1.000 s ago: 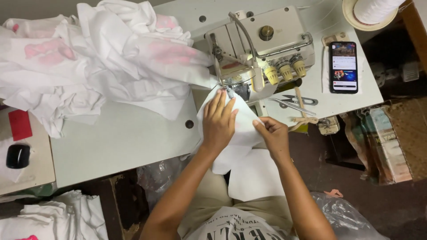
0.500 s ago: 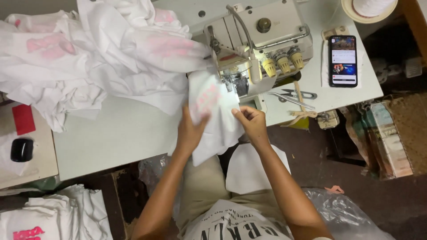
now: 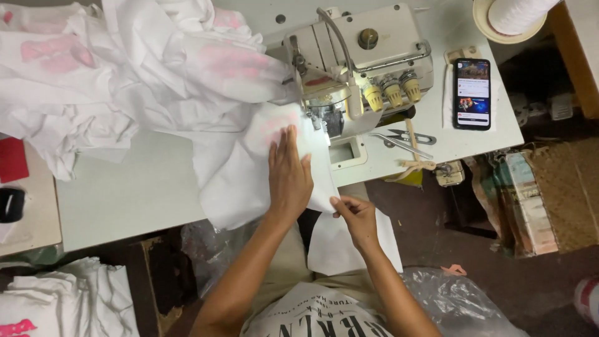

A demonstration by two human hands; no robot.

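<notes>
Lying flat under open left hand point(image 3: 289, 178), white fabric piece point(image 3: 249, 181), its edge in right hand point(image 3: 354, 215) pinch grip.

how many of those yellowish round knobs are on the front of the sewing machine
3. The knobs sit in a row on the sewing machine front: left one, middle one, right one. More may be hidden behind the machine body.

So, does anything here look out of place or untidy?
Mostly no. The left hand lies flat on the white fabric at the sewing machine, and the right hand pinches its edge. Only the pile of white garments is heaped loosely, and the fabric hangs over the table edge.
</notes>
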